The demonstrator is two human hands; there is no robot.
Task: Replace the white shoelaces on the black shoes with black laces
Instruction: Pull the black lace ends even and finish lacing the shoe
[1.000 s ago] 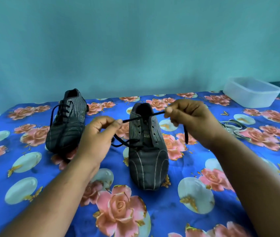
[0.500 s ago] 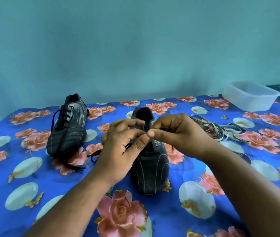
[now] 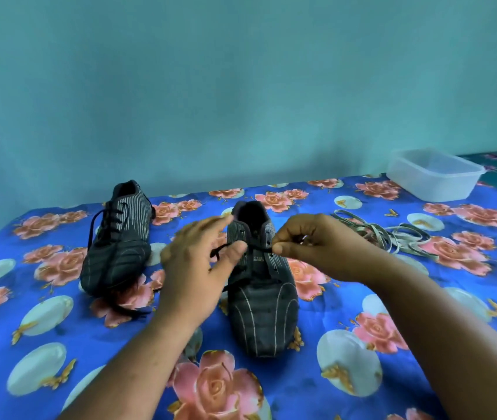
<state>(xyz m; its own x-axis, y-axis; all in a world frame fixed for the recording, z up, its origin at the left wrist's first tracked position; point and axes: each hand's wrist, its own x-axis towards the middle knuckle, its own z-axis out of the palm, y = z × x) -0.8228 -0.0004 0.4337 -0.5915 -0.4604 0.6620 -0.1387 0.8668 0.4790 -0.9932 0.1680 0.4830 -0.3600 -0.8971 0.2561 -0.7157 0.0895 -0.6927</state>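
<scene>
The shoe [image 3: 117, 237] at centre left carries black lacing, white laces [image 3: 392, 237] lie discarded at right, and the centre shoe [image 3: 264, 298] remains part-laced: right hand [image 3: 311, 247] pinches the black lace [image 3: 259, 247], left hand [image 3: 195, 268] apparently released.

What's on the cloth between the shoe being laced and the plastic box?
In the head view, loose white laces lie on the flowered cloth between that shoe and the plastic box.

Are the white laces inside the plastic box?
No, the white laces lie loose on the cloth, in front of the plastic box and apart from it.
</scene>
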